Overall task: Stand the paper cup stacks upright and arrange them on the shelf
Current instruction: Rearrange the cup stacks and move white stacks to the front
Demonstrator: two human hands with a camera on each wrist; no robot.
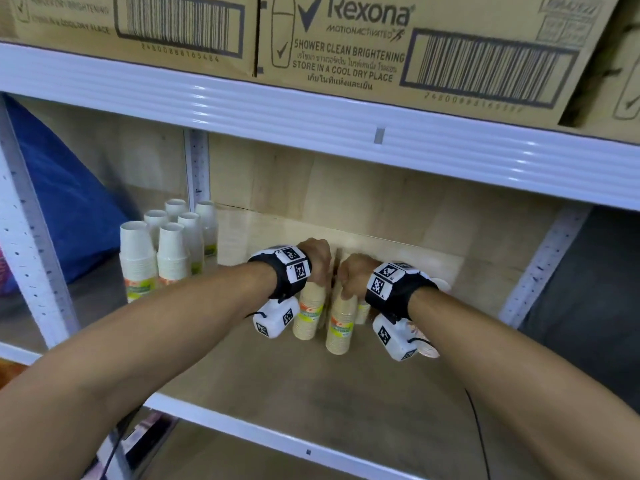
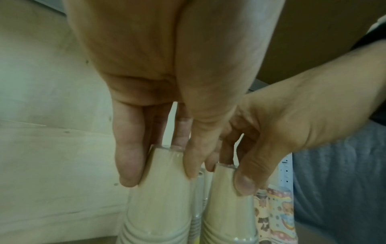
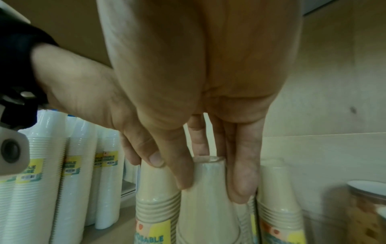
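Observation:
Two beige paper cup stacks stand upright side by side on the wooden shelf board (image 1: 311, 393). My left hand (image 1: 317, 268) grips the top of the left stack (image 1: 308, 313) from above, fingers and thumb curled round its upper cup (image 2: 163, 189). My right hand (image 1: 349, 282) holds the top of the right stack (image 1: 341, 327) the same way, thumb and fingers clamping it (image 3: 208, 214). A third beige stack (image 3: 277, 198) stands just right of them, mostly hidden in the head view.
Several white cup stacks (image 1: 138, 258) stand upright at the shelf's left. A blue bag (image 1: 62, 202) lies beyond the left post. A patterned pack (image 2: 275, 214) and a jar-like item (image 3: 365, 206) sit at the right. The upper shelf beam (image 1: 311, 116) with cardboard boxes (image 1: 346, 46) hangs low overhead.

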